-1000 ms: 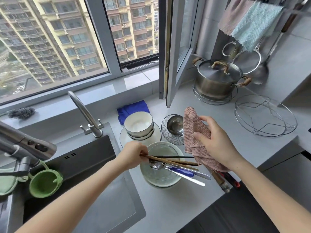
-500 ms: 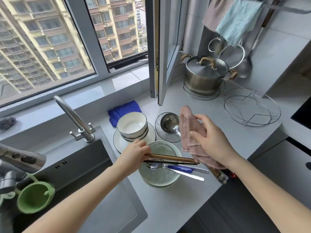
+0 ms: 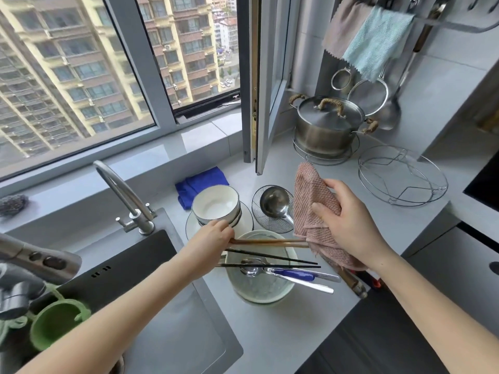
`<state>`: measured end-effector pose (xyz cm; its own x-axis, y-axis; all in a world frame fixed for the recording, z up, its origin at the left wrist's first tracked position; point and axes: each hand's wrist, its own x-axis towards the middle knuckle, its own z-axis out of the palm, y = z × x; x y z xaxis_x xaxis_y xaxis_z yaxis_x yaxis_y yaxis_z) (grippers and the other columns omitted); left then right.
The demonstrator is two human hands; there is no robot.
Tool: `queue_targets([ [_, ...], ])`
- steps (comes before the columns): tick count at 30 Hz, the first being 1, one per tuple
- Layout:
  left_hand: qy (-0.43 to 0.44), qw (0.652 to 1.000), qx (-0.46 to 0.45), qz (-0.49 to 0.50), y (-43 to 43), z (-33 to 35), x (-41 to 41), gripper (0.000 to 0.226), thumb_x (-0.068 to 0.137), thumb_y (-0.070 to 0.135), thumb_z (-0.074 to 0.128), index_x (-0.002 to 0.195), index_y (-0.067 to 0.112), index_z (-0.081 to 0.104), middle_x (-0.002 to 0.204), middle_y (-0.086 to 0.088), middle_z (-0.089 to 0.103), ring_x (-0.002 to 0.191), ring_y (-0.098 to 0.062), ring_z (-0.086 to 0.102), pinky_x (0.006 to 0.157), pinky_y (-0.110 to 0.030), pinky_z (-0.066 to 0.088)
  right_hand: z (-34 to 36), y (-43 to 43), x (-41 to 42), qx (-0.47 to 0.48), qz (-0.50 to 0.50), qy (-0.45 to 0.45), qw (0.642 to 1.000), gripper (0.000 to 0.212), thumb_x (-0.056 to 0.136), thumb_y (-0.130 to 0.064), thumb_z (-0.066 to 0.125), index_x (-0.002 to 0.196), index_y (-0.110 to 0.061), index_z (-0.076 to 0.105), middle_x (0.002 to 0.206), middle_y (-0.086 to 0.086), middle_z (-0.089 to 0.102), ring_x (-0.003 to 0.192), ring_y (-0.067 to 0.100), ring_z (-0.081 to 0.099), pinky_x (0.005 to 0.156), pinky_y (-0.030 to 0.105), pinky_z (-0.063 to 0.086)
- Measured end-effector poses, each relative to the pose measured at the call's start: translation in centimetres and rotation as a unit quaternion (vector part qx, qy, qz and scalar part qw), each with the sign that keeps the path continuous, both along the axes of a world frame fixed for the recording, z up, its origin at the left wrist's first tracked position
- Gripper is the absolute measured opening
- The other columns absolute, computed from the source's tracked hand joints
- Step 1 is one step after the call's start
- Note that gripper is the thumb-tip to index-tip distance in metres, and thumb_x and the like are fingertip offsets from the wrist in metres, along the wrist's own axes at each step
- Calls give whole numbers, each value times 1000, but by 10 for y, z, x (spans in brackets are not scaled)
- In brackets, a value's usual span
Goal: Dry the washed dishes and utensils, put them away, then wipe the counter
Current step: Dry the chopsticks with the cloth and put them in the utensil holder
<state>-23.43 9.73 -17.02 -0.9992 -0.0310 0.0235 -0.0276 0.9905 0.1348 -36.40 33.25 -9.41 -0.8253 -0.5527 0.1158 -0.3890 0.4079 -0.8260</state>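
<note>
Behind pink cloth (image 3: 313, 203): tips of wooden chopsticks (image 3: 266, 242).

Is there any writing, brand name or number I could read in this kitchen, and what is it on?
None can be read.
The steel pot, the pink cloth in the right hand, the white bowls and the tap head bear no visible lettering.
Any signs on the buildings outside are too small to tell.

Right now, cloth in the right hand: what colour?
The cloth is dusty pink with a waffle weave, gripped by the right hand. Head view shows it best.
</note>
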Motion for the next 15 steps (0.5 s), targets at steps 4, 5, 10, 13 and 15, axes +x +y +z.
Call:
queue_targets([
  [4, -15, 975, 145, 169, -5, 34, 15, 17, 96, 17, 49, 105, 8, 61, 98, -2, 54, 93, -21, 53, 81, -28, 41, 11, -12, 3, -65, -20, 8, 998, 40, 93, -17, 58, 132, -16, 50, 118, -5, 63, 106, 8, 60, 89, 21, 48],
  [5, -15, 962, 180, 205, -5, 41, 19, 15, 96, 17, 50, 103, 9, 62, 94, -1, 56, 89, -20, 54, 79, -28, 42, 13, -18, 7, -87, -20, 4, 996, 38, 93, -16, 58, 131, -16, 51, 114, -8, 63, 101, 2, 60, 85, 13, 46],
  [10, -21, 870, 356, 340, 0, 67, 39, 13, 94, 18, 54, 90, 12, 64, 74, -2, 63, 63, -10, 56, 60, -23, 45, 18, -52, 29, -194, -71, 2, 978, 23, 96, -16, 54, 118, -12, 57, 98, -6, 62, 86, -7, 56, 69, 0, 41],
  [13, 45, 783, 449, 428, -3, 80, 52, 17, 95, 12, 53, 89, 3, 67, 68, -6, 57, 53, -10, 51, 49, -19, 42, 23, -66, 38, -240, -128, 9, 962, 12, 98, -17, 50, 104, -11, 57, 81, -7, 56, 69, -6, 52, 62, 5, 38],
  [15, 77, 744, 480, 458, -1, 90, 59, 19, 95, 11, 53, 91, -1, 68, 66, -8, 56, 50, -10, 50, 44, -17, 40, 19, -80, 48, -223, -98, -22, 970, 17, 99, -19, 48, 105, -8, 60, 86, -3, 62, 76, 1, 55, 70, 16, 42],
])
